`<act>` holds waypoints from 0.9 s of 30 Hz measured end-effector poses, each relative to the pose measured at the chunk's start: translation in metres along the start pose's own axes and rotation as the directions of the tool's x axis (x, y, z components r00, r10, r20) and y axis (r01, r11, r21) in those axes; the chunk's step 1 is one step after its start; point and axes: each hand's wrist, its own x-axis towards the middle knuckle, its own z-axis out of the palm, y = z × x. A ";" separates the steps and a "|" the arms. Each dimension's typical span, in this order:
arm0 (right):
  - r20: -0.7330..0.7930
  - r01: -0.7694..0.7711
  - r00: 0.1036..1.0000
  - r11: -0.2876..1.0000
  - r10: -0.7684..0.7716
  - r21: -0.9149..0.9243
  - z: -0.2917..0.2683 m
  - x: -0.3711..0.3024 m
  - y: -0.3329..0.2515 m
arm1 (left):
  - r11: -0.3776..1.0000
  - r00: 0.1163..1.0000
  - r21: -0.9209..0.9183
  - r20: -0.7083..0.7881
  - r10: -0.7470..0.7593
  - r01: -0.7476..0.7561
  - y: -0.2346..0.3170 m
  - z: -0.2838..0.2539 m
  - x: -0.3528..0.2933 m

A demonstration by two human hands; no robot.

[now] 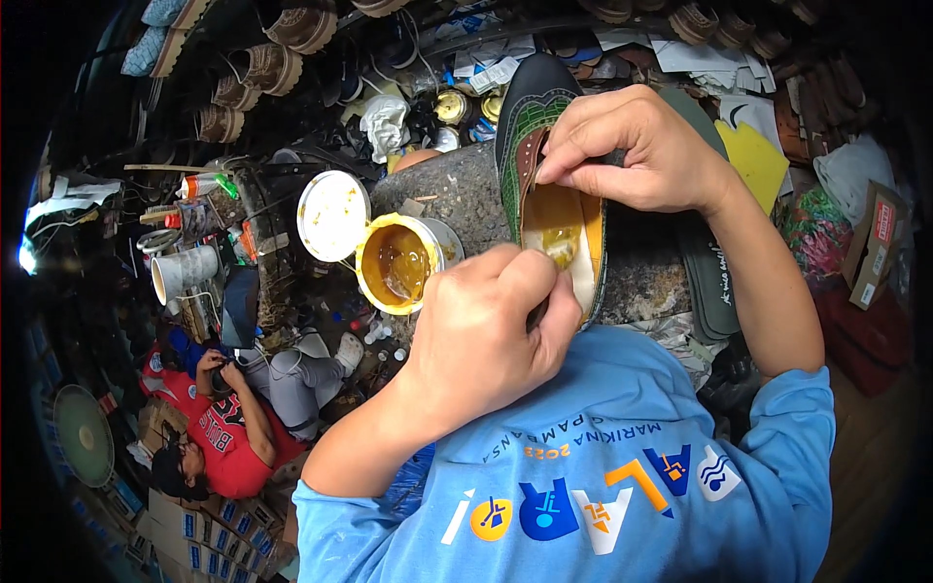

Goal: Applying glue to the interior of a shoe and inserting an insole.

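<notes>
A dress shoe [530, 102] with a black toe, green textured sides and a brown punched panel lies before me, toe pointing away. Inside its opening, a pale insole area carries a wet yellowish smear of what looks like glue [561, 243]. My right hand [637, 151] is closed in a pinch at the edge of the brown panel. Curled over the near left side of the opening is my left hand [491, 335], its fingers closed; what they hold, if anything, is hidden. Just left of it stands an open tub [442, 241] of amber glue, tipped toward me.
A round white lid [333, 216] rests beside the tub. Dark soles [712, 282] and a yellow sheet [753, 163] lie to the right. A co-worker in a red shirt [233, 428] sits at lower left. Cans [451, 107] and several brown shoes [267, 68] fill the back.
</notes>
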 end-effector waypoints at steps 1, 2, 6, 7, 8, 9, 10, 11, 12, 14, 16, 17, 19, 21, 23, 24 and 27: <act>-0.002 0.005 1.000 1.000 -0.005 0.000 0.000 0.000 0.000 | 0.999 0.997 0.027 -0.074 0.034 -0.032 0.000 0.002 0.005; 0.005 0.007 1.000 1.000 -0.007 0.002 -0.001 -0.001 0.000 | 0.996 0.987 0.056 -0.146 0.070 -0.062 -0.002 0.005 0.011; 0.009 -0.023 1.000 1.000 0.023 0.012 -0.003 -0.001 0.001 | 0.998 0.993 0.035 -0.106 0.050 -0.046 -0.012 0.010 0.021; 0.004 -0.018 1.000 1.000 0.018 0.016 -0.002 -0.003 0.003 | 1.000 1.000 -0.003 -0.020 0.003 -0.003 -0.007 -0.001 0.020; -0.002 -0.014 1.000 1.000 0.014 0.019 -0.003 -0.004 0.004 | 1.000 1.000 -0.027 0.026 -0.011 0.012 -0.008 -0.008 0.021; -0.001 -0.008 1.000 1.000 0.008 0.025 -0.002 -0.002 0.003 | 1.000 1.000 -0.007 -0.016 0.023 -0.023 -0.012 -0.009 0.022; 0.002 -0.009 1.000 1.000 0.009 0.026 -0.001 -0.002 0.001 | 0.998 0.997 0.016 -0.056 0.059 -0.058 -0.016 -0.008 0.026; -0.005 -0.020 1.000 0.999 0.020 0.032 -0.001 -0.002 0.000 | 0.999 0.994 0.008 -0.106 0.036 -0.035 -0.015 -0.003 0.030; -0.017 -0.032 0.999 0.999 0.033 0.036 -0.002 -0.003 0.001 | 0.999 0.994 0.006 -0.103 0.039 -0.038 -0.016 -0.003 0.031; -0.020 -0.033 0.999 0.999 0.034 0.043 -0.003 -0.004 0.003 | 0.999 0.999 -0.016 0.032 0.033 -0.033 -0.014 -0.007 0.025; -0.012 0.001 1.000 1.000 -0.001 0.031 0.000 -0.004 0.005 | 0.994 0.984 -0.100 0.179 -0.018 0.036 -0.001 -0.028 0.014; -0.016 -0.006 1.000 0.999 0.006 0.034 -0.001 -0.004 0.002 | 0.999 0.993 -0.048 0.117 -0.011 0.017 -0.001 -0.026 0.016; -0.027 -0.005 1.000 0.999 0.006 0.033 -0.001 -0.004 -0.001 | 0.997 0.998 0.079 -0.057 -0.011 0.015 -0.004 -0.018 0.020; -0.037 -0.001 0.999 1.000 0.002 0.031 0.001 -0.005 0.001 | 0.996 0.996 0.058 -0.056 -0.065 0.068 -0.011 -0.005 0.021; -0.051 0.009 0.999 1.000 -0.008 0.019 0.003 -0.006 0.005 | 0.993 0.994 -0.057 -0.032 -0.105 0.103 0.001 -0.002 0.010; -0.048 0.009 0.999 1.000 -0.008 0.021 0.004 -0.008 0.005 | 0.986 0.993 -0.121 0.039 -0.114 0.118 0.008 -0.007 0.002; -0.060 -0.003 0.998 1.000 0.003 -0.009 0.004 -0.009 0.005 | 0.987 0.994 -0.141 0.089 -0.060 0.072 0.010 -0.018 -0.001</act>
